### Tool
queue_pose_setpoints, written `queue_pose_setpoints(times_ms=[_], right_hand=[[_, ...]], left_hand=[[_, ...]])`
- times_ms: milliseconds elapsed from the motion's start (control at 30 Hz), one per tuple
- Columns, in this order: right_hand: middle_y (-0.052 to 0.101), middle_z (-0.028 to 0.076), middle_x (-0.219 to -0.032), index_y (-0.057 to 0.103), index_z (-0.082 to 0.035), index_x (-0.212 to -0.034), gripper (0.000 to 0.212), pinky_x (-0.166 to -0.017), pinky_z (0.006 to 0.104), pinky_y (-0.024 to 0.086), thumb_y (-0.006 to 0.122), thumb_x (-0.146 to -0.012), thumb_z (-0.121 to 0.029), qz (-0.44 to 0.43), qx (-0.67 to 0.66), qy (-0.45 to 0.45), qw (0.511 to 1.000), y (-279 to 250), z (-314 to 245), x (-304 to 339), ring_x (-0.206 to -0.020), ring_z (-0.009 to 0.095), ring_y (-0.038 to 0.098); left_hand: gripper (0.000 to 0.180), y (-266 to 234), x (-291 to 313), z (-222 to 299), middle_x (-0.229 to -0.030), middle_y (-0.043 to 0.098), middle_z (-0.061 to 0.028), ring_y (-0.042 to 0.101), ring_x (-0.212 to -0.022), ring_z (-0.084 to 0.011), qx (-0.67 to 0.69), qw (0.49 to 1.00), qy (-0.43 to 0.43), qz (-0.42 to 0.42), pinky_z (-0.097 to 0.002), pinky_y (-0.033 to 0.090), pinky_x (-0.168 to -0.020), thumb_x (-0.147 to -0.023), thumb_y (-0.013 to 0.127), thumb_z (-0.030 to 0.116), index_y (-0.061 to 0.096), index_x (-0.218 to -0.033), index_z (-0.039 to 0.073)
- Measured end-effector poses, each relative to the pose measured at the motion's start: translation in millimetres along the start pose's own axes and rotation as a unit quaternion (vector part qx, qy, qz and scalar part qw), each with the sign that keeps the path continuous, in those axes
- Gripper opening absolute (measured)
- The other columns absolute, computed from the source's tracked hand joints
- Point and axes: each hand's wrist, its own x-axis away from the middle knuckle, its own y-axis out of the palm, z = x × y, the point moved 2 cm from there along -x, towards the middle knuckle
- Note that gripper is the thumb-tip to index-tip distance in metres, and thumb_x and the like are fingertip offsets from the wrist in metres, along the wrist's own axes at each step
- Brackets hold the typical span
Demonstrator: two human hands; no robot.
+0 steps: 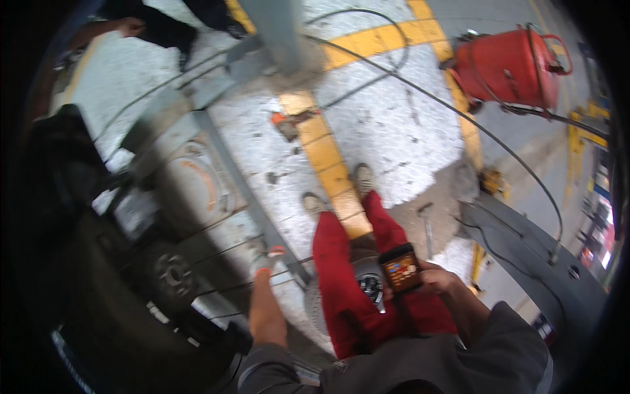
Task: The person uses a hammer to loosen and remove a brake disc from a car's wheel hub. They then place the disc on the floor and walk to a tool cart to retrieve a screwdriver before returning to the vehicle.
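Observation:
My right hand (438,281) is closed round a smartphone (401,268) with a lit, colourful screen, held above my right thigh. On my left, my left hand (266,261) wears a light glove with orange at the wrist and fingertips. It hangs beside a grey metal rail (226,164). Blur hides how its fingers are bent, and I cannot tell whether it holds anything. Under my red-trousered legs is a wheel, its tyre (316,305) and shiny rim (372,289) partly showing; I appear to sit on it.
Left stands a dark vehicle with a bare wheel hub (176,274). An orange-and-dark tool (287,125) lies ahead by the yellow floor stripe (325,151). A hammer-shaped tool (428,226) lies right. Beyond are a red drum (505,69), a hose (453,108) and another person's hand (131,26).

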Motion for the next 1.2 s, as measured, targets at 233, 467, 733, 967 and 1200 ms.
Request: queue_pose_setpoints(times_ms=[233, 467, 733, 967, 1200], right_hand=[[0.068, 0.017, -0.144, 0.041, -0.006, -0.167, 0.098, -0.107, 0.0533, 0.059, 0.041, -0.105, -0.082, -0.077, -0.075, -0.08, 0.991, 44.6, -22.0, 62.7, -0.124, 0.032, 0.073], [0.073, 0.017, -0.122, 0.054, -0.001, -0.154, 0.079, -0.096, 0.0513, 0.063, 0.029, -0.116, -0.065, 0.039, -0.125, -0.142, 0.981, 143.5, -44.9, 41.4, -0.101, 0.03, 0.076], [0.075, 0.012, -0.116, 0.056, -0.008, -0.157, 0.081, -0.088, 0.0436, 0.061, 0.023, -0.115, -0.071, 0.167, -0.022, -0.166, 0.972, 144.4, -136.1, 33.0, -0.097, 0.026, 0.075], [0.076, 0.009, -0.111, 0.07, -0.001, -0.14, 0.066, -0.095, 0.0354, 0.055, 0.075, -0.099, -0.054, 0.377, 0.384, -0.059, 0.841, 100.9, -172.9, 132.3, -0.104, 0.022, 0.071], [0.062, 0.023, -0.157, 0.045, -0.009, -0.169, 0.084, -0.121, 0.0415, 0.045, 0.075, -0.098, -0.04, 0.429, 0.304, 0.055, 0.849, 107.3, -105.5, 145.2, -0.145, 0.037, 0.06]], left_hand=[[0.083, -95.0, 197.3, 17.6, -0.119, 0.08, -0.0236, 0.077, -0.114, -0.0387, 0.167, 0.985, 0.034, 0.014, -0.0464, 0.056, -0.1, -0.085, 0.073, 0.076, 0.083, -0.12, 0.002], [0.051, -184.5, 240.2, -11.1, -0.091, 0.08, -0.0082, 0.068, -0.076, -0.0123, 0.386, 0.922, 0.027, -0.004, -0.0357, 0.054, -0.069, -0.081, 0.098, 0.038, 0.083, -0.101, -0.007], [0.065, -254.1, 246.1, 25.2, -0.115, 0.078, -0.0072, 0.071, -0.103, -0.018, 0.424, 0.893, 0.141, -0.048, -0.0328, 0.057, -0.093, -0.081, 0.099, 0.034, 0.075, -0.126, -0.006], [0.048, -310.7, 202.4, 34.0, -0.11, 0.072, -0.004, 0.069, -0.092, -0.0161, 0.428, 0.891, 0.076, -0.133, -0.0324, 0.059, -0.08, -0.098, 0.084, 0.015, 0.067, -0.141, 0.003], [0.033, -498.4, 233.0, 206.1, -0.117, 0.074, -0.0062, 0.068, -0.108, -0.0119, 0.41, 0.895, 0.159, -0.08, -0.0261, 0.054, -0.09, -0.104, 0.071, 0.02, 0.072, -0.134, 0.006]])
